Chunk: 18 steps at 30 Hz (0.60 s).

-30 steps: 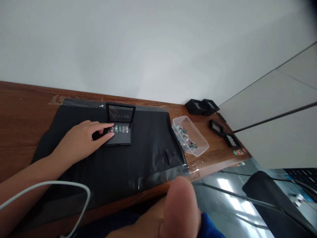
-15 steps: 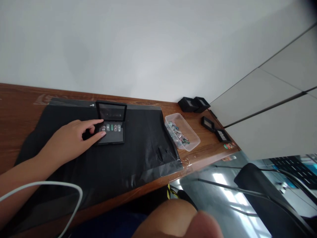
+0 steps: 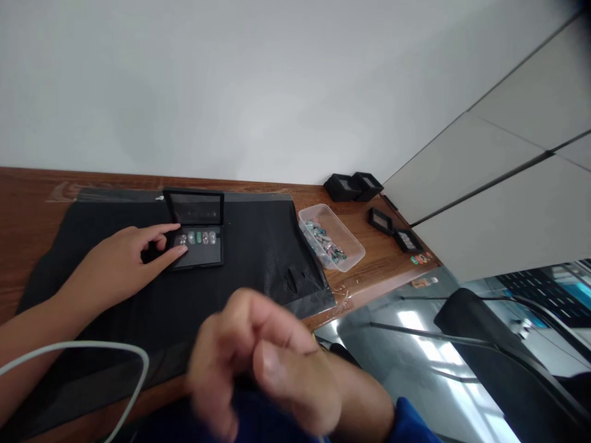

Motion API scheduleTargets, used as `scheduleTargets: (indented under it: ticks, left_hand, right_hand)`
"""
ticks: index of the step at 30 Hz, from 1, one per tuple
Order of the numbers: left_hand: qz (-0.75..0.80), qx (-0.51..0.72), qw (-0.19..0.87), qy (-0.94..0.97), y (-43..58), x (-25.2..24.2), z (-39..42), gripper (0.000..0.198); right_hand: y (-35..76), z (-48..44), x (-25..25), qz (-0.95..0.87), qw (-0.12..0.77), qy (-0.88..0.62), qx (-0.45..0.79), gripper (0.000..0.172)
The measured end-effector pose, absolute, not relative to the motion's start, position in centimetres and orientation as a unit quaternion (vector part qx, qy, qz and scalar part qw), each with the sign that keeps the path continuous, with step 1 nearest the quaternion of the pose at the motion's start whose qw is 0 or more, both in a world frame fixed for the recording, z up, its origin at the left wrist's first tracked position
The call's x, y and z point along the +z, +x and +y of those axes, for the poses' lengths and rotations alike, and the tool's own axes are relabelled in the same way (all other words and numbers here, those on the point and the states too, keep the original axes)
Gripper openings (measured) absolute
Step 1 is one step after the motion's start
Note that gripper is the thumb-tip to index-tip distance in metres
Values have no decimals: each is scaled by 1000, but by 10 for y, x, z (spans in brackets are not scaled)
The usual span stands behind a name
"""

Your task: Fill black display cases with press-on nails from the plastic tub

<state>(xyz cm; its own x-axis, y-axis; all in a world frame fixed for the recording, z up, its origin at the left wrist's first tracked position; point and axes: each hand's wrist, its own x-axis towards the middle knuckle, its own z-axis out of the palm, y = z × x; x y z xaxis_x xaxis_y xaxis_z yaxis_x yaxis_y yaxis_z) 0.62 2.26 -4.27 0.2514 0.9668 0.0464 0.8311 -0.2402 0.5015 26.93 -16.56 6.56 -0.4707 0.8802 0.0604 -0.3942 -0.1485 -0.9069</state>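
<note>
A black lidded case (image 3: 199, 255) with a clear window in its raised lid lies on the black mat. A row of press-on nails (image 3: 198, 237), patterned, pale and green, sits along the upper part of its tray. My left hand (image 3: 122, 261) grips the case's left side, index fingertip by the hinge corner and thumb on the tray's lower left. Close to the camera, above the mat's front edge, my right hand (image 3: 263, 369) is blurred. Its fingers are loosely curled and apart from the thumb, and I see nothing between them.
A clear plastic tub (image 3: 344, 240) of loose press-on nails stands right of the mat (image 3: 258, 246). Black cases (image 3: 353, 186) are stacked by the wall; another open case (image 3: 382, 221) lies nearer the table's right end. A white cable (image 3: 106, 346) loops over my left forearm.
My right hand has risen from the bottom edge into view, moving up and left. My left hand keeps its place on the case. The whole view has shifted slightly.
</note>
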Motion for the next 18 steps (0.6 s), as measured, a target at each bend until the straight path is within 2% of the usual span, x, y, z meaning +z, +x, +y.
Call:
scheduleTargets:
  ticks: [2, 5, 7, 8, 10, 11, 13, 14, 16, 18]
  left_hand:
    - [583, 172, 194, 770, 5, -43, 23, 82]
    - [587, 167, 197, 767, 4, -43, 23, 81]
    - [595, 165, 202, 760, 4, -43, 22, 81]
    - [597, 165, 204, 758, 4, -43, 23, 81]
    - [599, 166, 207, 756, 4, -42, 23, 80]
    - [600, 166, 207, 754, 4, -41, 23, 80]
    - [609, 163, 209, 748, 5, -40, 24, 82]
    - [614, 160, 211, 743, 5, -39, 24, 84]
    - [623, 158, 216, 735, 4, -40, 25, 86]
    - [621, 162, 220, 734, 2, -42, 27, 85]
  right_hand:
    - [297, -146, 63, -487, 526, -267, 644, 47]
    - [367, -140, 69, -574, 570, -382, 447, 34]
    - [430, -141, 79, -614, 556, -481, 289, 35]
    - [463, -140, 84, -607, 577, -516, 182, 36]
    - [526, -132, 86, -502, 687, -524, -29, 41]
    - [551, -127, 83, -463, 707, -529, -80, 46]
    - [587, -119, 68, -410, 659, -611, -152, 56]
    - [596, -118, 57, -404, 586, -681, -172, 59]
    - [602, -122, 33, -418, 512, -736, -148, 60]
    - [599, -131, 12, -464, 395, -791, -57, 55]
